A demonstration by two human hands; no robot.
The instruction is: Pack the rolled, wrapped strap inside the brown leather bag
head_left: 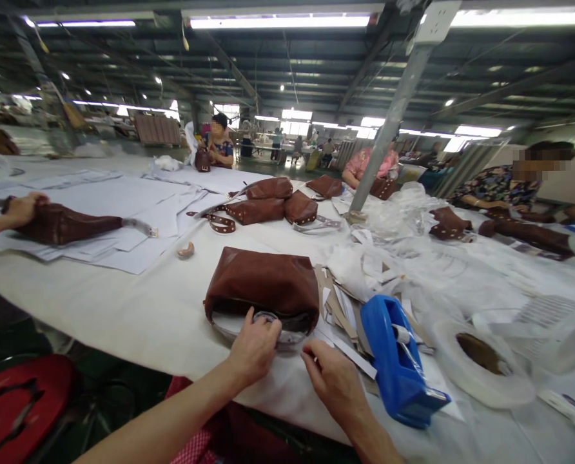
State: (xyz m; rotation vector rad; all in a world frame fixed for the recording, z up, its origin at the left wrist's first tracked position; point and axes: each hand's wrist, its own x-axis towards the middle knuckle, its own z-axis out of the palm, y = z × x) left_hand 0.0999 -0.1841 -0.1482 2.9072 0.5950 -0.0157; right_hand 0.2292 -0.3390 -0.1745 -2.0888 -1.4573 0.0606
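A brown leather bag (263, 274) lies on the white table in front of me, its opening facing me and a grey lining showing inside. My left hand (254, 348) is at that opening, fingers bent and closed around a small greyish, rounded item (267, 316) that I cannot name. Just right of the bag's front edge is my right hand (333, 380), apart from the leather. Its thumb and fingers are pressed together, and whatever they may hold is too small or hidden. A blue tape dispenser (389, 361) stands to the right of this hand.
Several finished-looking brown bags (263, 209) and studded straps lie behind. Paper strips (338, 309), crumpled plastic (403, 212) and a large white roll (481, 364) crowd the right. At left, another person's hand (24, 209) grips a brown bag over white sheets (104, 190). A metal post (389, 122) rises behind.
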